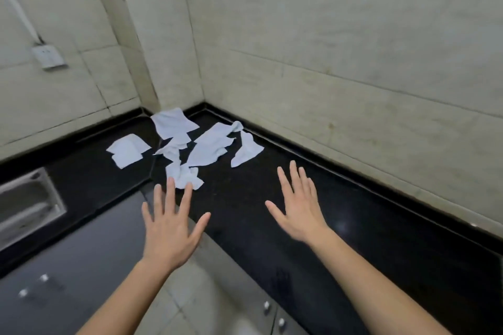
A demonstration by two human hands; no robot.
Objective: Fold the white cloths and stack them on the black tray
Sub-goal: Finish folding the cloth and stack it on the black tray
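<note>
Over the black countertop (245, 226), the left hand (170, 228) and right hand (299, 212) hover palm-down, fingers straight and spread apart, holding nothing; just beyond them, toward the tiled corner, the white cloths (209, 149) lie scattered and crumpled; one folded cloth (128, 149) lies flat at their left.

Beige tiled walls (353, 43) (black countertop (272, 226))

Kitchen, likely a home one. Black stone counter (245, 215) wraps the corner at frame centre, with tiled walls (353, 49) behind. Probably a steel sink (27, 204) at left edge (blurred). Socket (48, 57) upper left, knobbed cabinet doors (81, 253) along the bottom.
</note>
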